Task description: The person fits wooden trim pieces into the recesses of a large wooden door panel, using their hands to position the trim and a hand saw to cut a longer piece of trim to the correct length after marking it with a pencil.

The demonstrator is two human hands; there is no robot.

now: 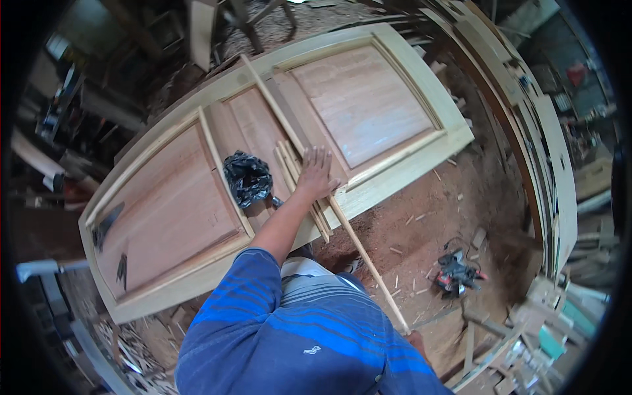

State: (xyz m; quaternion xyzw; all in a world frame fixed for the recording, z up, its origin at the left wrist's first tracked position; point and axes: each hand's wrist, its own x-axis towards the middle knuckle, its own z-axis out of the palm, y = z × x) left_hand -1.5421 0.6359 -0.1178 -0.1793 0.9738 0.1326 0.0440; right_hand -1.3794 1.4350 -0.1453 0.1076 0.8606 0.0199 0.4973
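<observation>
**Op:** On the door (197, 217) lying flat across the middle of my view, I have my left hand (316, 172) pressed palm down, fingers spread open, over a small bundle of thin trim strips (289, 171) beside the centre stile.

**Desk:** And the long one?

**Op:** A long slender strip (309, 164) runs diagonally from the upper part of the door, under my left hand, off the door's near edge and down to my right hand (413, 339). That hand sits at the lower rim past my blue sleeve, so I can't tell whether the fingers are closed round the strip's end, though it looks likely.

**Desk:** How far along?

**Op:** I'd judge partway. Both big panels already seem framed with pale moulding, while these strips lie loose, not seated. A crumpled black plastic bag (247, 178) rests on the door just left of my hand; a red power tool (455, 275) lies well apart on the sawdust floor (421, 224)
</observation>
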